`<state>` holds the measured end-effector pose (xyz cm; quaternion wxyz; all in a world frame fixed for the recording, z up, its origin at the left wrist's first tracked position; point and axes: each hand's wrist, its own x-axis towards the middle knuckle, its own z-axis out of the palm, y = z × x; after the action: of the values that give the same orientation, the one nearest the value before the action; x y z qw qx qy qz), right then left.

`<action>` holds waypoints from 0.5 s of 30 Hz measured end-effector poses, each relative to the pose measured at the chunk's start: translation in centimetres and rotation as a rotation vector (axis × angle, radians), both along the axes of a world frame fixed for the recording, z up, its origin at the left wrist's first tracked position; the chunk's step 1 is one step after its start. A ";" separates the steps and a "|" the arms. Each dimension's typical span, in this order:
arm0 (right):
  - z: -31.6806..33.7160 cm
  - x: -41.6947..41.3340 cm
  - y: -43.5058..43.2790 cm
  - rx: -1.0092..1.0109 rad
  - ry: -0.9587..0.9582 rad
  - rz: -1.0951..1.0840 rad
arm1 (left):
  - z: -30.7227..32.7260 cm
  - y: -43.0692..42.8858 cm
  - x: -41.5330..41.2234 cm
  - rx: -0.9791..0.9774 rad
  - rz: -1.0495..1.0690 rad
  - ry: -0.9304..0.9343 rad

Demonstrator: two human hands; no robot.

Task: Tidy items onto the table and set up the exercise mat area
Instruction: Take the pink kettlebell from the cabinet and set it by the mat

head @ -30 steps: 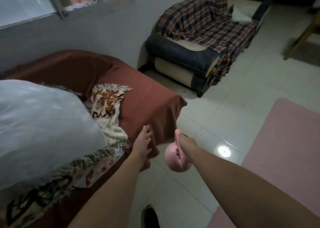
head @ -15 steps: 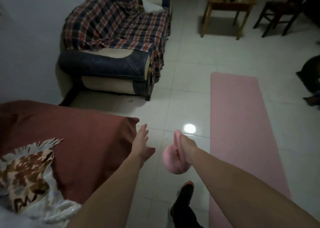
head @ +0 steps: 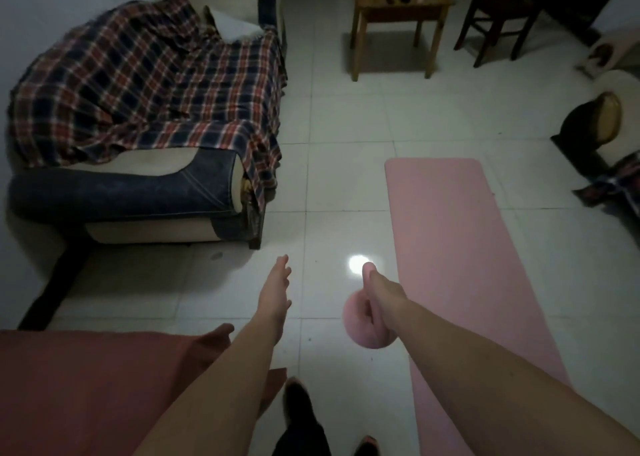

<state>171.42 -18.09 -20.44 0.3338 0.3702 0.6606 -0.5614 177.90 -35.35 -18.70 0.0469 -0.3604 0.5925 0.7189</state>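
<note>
My right hand [head: 382,291] is shut on the handle of a pink kettlebell [head: 362,324], which hangs above the white tiled floor just left of a pink exercise mat [head: 460,255]. The mat lies flat and runs away from me on the right. My left hand [head: 275,291] is held out flat with fingers apart and holds nothing. A small wooden table [head: 398,5] with several small items on it stands at the far end of the room.
A sofa with a plaid blanket [head: 149,85] fills the left. A rust-red covered bed [head: 86,386] is at the lower left by my legs. A dark wooden chair [head: 498,16] stands right of the table. A dark round stool [head: 588,123] sits at the right edge.
My view has swung right, from the bed and pillow to the open floor, the mat and the table. Both hands keep their pose, the kettlebell still hanging in my right hand.
</note>
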 end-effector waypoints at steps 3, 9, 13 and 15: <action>-0.7 -6.2 -0.8 0.018 0.020 -0.010 | -0.4 -1.4 -6.5 0.011 -0.052 0.011; -1.2 -18.4 -4.8 0.096 -0.008 -0.043 | -1.1 -5.6 -20.3 0.054 -0.131 0.028; -0.6 -26.8 -6.6 0.101 -0.036 -0.071 | -0.7 -7.4 -28.8 0.050 -0.163 0.006; 0.3 -30.4 -7.4 0.096 -0.024 -0.088 | -0.8 -7.8 -32.5 0.052 -0.187 -0.007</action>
<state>141.03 -25.53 -20.14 0.2987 0.4212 0.6658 -0.5385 145.40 -43.14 -19.54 0.1252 -0.3047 0.6045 0.7253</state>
